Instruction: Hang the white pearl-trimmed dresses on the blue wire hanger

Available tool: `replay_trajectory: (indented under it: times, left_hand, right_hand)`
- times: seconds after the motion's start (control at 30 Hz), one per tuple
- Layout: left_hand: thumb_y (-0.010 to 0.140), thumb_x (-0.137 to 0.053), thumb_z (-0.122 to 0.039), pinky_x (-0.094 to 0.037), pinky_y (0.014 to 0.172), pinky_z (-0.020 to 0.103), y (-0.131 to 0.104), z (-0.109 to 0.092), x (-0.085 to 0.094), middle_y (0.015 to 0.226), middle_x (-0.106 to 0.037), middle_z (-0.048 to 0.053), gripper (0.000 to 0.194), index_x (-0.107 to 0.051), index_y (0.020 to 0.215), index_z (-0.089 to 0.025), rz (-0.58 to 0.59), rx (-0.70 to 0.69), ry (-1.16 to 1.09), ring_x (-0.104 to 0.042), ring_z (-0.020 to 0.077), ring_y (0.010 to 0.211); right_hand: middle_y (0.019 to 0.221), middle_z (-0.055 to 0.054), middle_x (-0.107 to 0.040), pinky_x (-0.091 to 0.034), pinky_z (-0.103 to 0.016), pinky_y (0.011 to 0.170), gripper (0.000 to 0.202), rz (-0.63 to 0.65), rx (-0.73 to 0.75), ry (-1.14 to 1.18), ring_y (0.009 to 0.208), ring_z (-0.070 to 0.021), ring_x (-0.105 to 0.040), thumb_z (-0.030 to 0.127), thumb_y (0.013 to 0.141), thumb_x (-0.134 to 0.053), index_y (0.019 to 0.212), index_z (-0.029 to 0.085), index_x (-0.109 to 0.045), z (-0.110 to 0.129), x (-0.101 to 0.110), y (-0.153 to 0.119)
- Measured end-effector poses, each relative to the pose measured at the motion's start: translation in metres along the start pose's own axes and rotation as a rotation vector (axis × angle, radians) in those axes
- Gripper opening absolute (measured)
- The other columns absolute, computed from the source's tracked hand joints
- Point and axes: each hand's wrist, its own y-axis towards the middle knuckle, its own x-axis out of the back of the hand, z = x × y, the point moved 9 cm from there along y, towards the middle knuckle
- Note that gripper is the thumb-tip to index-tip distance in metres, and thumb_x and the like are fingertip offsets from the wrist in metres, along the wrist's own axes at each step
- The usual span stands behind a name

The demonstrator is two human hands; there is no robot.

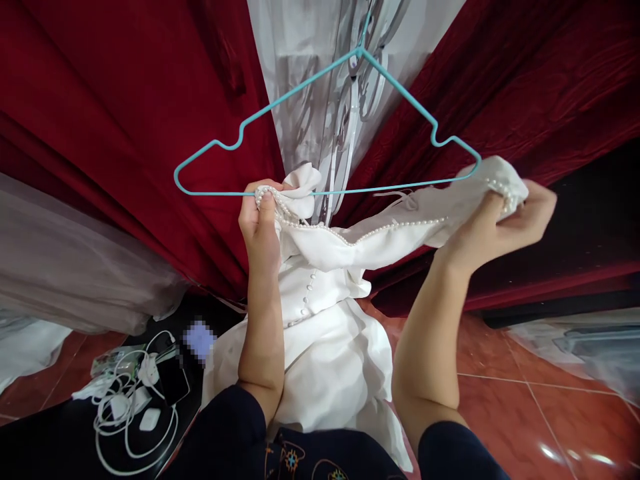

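A white dress (pixel 330 347) with pearl trim along its neckline and small covered buttons hangs down in front of me. My left hand (pixel 263 213) is closed on the dress's pearl-edged top, just at the bottom bar of a light blue hanger (pixel 300 83). Out to the right, my right hand (pixel 520 213) grips the other pearl-trimmed shoulder part of the dress. That part is drawn over the hanger's right end. The hanger's left end is bare. Its hook reaches up to white metalwork at the top, where I cannot make out how it is held.
Dark red curtains (pixel 150 100) flank a white ornamental metal grille (pixel 345 127). On a black surface (pixel 55 440) at lower left lie coiled white cables (pixel 125 413) and a phone (pixel 174 380). Reddish floor tiles (pixel 500 400) and pale tulle (pixel 590 353) show at right.
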Motion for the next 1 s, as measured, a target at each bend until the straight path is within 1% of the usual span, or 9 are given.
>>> replay_trajectory:
  times: [0.07,0.13,0.27,0.37,0.47,0.6,0.8,0.87,1.0]
  left_hand:
    - [0.103,-0.070,-0.056,-0.060,0.099,0.035,0.000,0.004,0.000,0.102,-0.075,0.005,0.033,-0.066,0.104,-0.023,-0.007,0.019,-0.015,-0.074,0.0215,0.103]
    - [0.103,-0.069,-0.056,-0.060,0.099,0.034,0.001,0.008,0.000,0.103,-0.075,0.005,0.033,-0.066,0.104,-0.023,-0.009,0.041,-0.016,-0.074,0.0207,0.101]
    - [0.101,-0.073,-0.058,-0.061,0.091,0.030,0.000,0.009,-0.001,0.102,-0.075,0.005,0.035,-0.069,0.102,-0.023,-0.002,0.072,-0.054,-0.074,0.0191,0.096]
    - [0.101,-0.074,-0.057,-0.060,0.090,0.028,-0.006,0.009,0.000,0.103,-0.075,0.004,0.034,-0.072,0.104,-0.023,-0.010,0.087,-0.032,-0.073,0.0182,0.096]
    - [0.103,-0.071,-0.049,-0.059,0.094,0.028,-0.015,0.011,0.011,0.107,-0.075,0.005,0.029,-0.079,0.108,-0.022,-0.059,0.076,0.138,-0.073,0.0185,0.103]
    - [0.090,-0.079,-0.038,-0.059,0.096,0.028,-0.019,0.003,0.059,0.105,-0.074,0.006,0.022,-0.083,0.097,-0.017,-0.281,-0.064,0.437,-0.072,0.0198,0.105]
    - [0.092,-0.069,0.001,-0.058,0.090,0.034,0.036,-0.032,0.123,0.092,-0.076,-0.003,0.023,-0.080,0.101,-0.017,-0.437,-0.193,0.398,-0.069,0.0140,0.086]
    - [0.093,-0.061,0.015,-0.056,0.098,0.037,0.065,-0.052,0.125,0.087,-0.073,-0.007,0.039,-0.077,0.094,-0.020,-0.419,-0.234,0.445,-0.065,0.0109,0.082]
    - [0.092,-0.069,0.017,-0.055,0.103,0.041,0.113,-0.065,0.088,0.088,-0.071,-0.007,0.038,-0.077,0.097,-0.020,-0.194,-0.152,0.559,-0.065,0.0134,0.089]
  right_hand:
    - [0.085,0.000,-0.053,-0.050,-0.040,0.086,0.020,-0.093,0.038,-0.021,0.084,-0.0190,-0.057,0.009,0.092,-0.066,0.091,0.028,-0.073,0.028,0.014,-0.022]
    - [0.090,-0.002,-0.056,-0.052,-0.045,0.092,0.011,0.013,0.091,-0.047,0.091,-0.0220,-0.061,0.019,0.092,-0.072,0.091,0.030,-0.076,0.059,0.002,-0.036]
    - [0.120,-0.007,-0.068,-0.055,-0.048,0.100,0.010,0.553,0.101,0.086,0.117,-0.0271,-0.066,0.029,0.090,-0.077,0.100,0.028,-0.078,0.097,-0.065,-0.055]
    - [0.109,-0.005,-0.073,-0.057,-0.040,0.087,0.030,0.859,-0.033,0.164,0.100,-0.0215,-0.069,0.020,0.092,-0.066,0.119,0.027,-0.077,0.096,-0.100,-0.071]
    - [0.093,-0.003,-0.072,-0.054,-0.037,0.081,0.019,0.821,-0.047,0.130,0.088,-0.0195,-0.067,0.018,0.093,-0.066,0.102,0.025,-0.081,0.092,-0.102,-0.071]
    - [0.090,-0.004,-0.072,-0.054,-0.038,0.082,0.012,0.737,-0.041,0.128,0.088,-0.0206,-0.067,0.021,0.093,-0.071,0.098,0.025,-0.082,0.090,-0.093,-0.069]
    - [0.093,-0.003,-0.071,-0.052,-0.037,0.081,0.012,0.763,-0.052,0.142,0.089,-0.0194,-0.066,0.020,0.093,-0.073,0.100,0.025,-0.081,0.089,-0.093,-0.069]
    - [0.092,-0.003,-0.071,-0.052,-0.037,0.080,0.011,0.756,-0.058,0.125,0.088,-0.0197,-0.066,0.022,0.092,-0.073,0.098,0.025,-0.081,0.089,-0.094,-0.070]
    - [0.091,-0.004,-0.072,-0.054,-0.038,0.080,0.014,0.729,-0.079,0.110,0.088,-0.0202,-0.066,0.022,0.089,-0.069,0.096,0.023,-0.081,0.091,-0.096,-0.077]
